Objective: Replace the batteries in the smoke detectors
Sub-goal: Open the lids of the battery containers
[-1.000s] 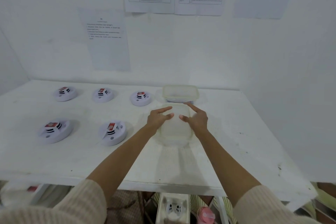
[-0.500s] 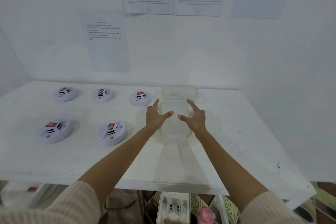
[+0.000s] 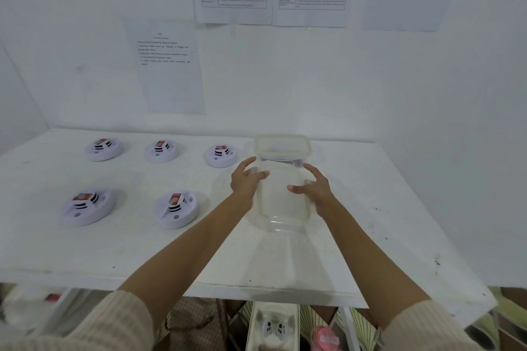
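Tabletop first: a white table (image 3: 85, 251), scuffed and speckled, runs into a corner of white wall (image 3: 313, 80), where printed sheets (image 3: 168, 65) are taped above my hands. My left hand (image 3: 246, 179) and right hand (image 3: 313, 188) clasp a clear plastic container (image 3: 282, 202) between them, one on each side, thumbs reaching in over its rim. Just beyond my fingertips stands a lidded container (image 3: 282, 147) with something dark inside that I cannot make out. Five smoke detectors (image 3: 176, 209) lie out to the left of my left hand, two level with my wrists and three further off, each showing a red label on top. A second ago my forefingers pointed across the container's top; since then both hands have slid out to its sides and closed on it, while the detectors have stayed put
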